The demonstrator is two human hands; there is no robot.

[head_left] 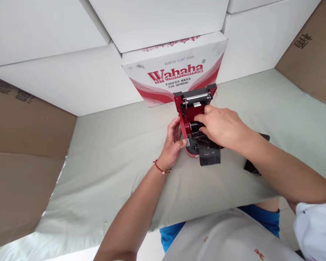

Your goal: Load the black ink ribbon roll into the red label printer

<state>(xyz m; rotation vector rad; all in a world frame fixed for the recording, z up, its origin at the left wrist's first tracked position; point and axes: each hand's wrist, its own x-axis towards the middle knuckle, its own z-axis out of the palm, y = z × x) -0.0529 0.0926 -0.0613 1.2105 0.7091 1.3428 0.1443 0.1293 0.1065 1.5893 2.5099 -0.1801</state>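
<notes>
Red label printer (187, 128), lid open, on pale green cloth (105, 159), before carton (176, 69) reading "Wahaha", "PURIFIED WATER FOR DRINKING", "®", left hand (174, 145) gripping its side, right hand (217, 125) pinching black ribbon roll (196, 127) inside.

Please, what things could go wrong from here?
The raised lid of the red device might drop onto the right hand, which reaches inside. The loose black film hangs over the front and could crease or snag. The black roll might shift if the left hand lets the device tip.
</notes>
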